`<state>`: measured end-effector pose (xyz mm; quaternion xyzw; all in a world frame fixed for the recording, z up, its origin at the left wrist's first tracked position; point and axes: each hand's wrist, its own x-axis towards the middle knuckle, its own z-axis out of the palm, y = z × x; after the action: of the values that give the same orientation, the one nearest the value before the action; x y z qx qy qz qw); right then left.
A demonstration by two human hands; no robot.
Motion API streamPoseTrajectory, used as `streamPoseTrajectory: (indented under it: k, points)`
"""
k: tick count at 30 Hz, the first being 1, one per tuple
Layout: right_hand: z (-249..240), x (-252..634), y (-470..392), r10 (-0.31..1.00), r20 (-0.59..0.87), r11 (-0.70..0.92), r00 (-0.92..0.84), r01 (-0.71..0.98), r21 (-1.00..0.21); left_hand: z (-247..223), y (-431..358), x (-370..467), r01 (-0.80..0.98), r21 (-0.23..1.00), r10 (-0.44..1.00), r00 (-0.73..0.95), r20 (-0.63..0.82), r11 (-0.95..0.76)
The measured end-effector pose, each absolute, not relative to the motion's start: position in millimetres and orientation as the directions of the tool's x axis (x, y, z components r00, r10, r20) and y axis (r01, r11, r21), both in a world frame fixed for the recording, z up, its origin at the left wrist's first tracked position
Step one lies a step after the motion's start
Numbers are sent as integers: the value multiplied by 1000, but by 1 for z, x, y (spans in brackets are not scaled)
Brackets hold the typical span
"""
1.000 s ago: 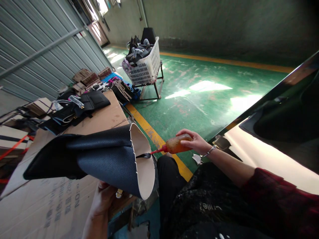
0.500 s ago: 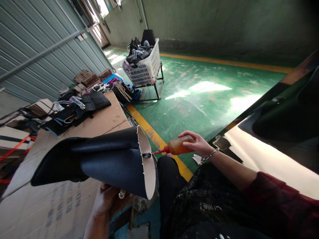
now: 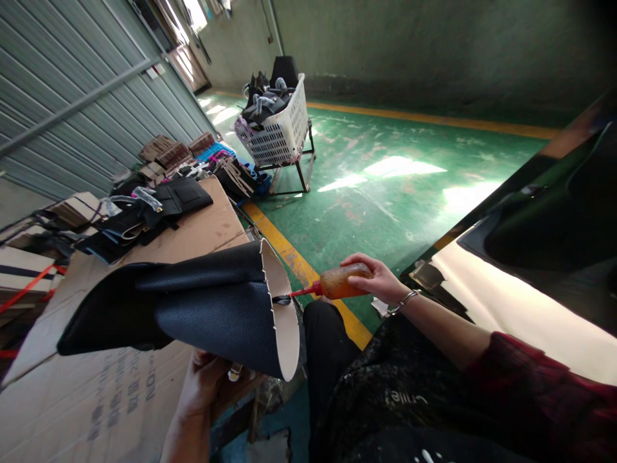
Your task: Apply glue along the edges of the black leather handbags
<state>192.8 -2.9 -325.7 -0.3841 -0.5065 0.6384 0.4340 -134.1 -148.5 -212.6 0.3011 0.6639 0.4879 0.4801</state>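
Observation:
My left hand (image 3: 205,381) holds a black leather piece (image 3: 216,315) from below, most of its fingers hidden under it. The leather is curled into an open tube, with a pale inner face and a notched edge turned to the right. A small dark loop (image 3: 281,300) sits at that edge. A bit of gold-coloured metal (image 3: 234,372) shows by my left fingers. My right hand (image 3: 378,280) is wrapped round a squeeze bottle (image 3: 340,281) of amber liquid, lying nearly level. Its thin red nozzle points left, its tip at the loop; whether they touch I cannot tell.
Under the leather lies a cardboard-covered table (image 3: 120,405). Black bag pieces (image 3: 164,206) are heaped at its far side. Beyond, a white basket (image 3: 284,135) full of black pieces stands on a metal frame. At the right is a pale sheet (image 3: 520,296) beside a dark surface.
The bottle and my right hand have shifted slightly left in view, and so has the leather piece. The nozzle tip stays at the loop, and both grips are unchanged.

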Motion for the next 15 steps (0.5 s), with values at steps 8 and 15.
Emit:
streamPoseTrajectory:
  k: [8, 15]
  points:
    - [-317, 195, 0, 971, 68, 33, -230, -151, -988, -217, -149, -135, -62, 942, 871, -365, -329, 330]
    - [-317, 187, -3, 962, -8, -68, -272, -209, -976, -216, -147, -138, -59, 950, 878, -368, -306, 307]
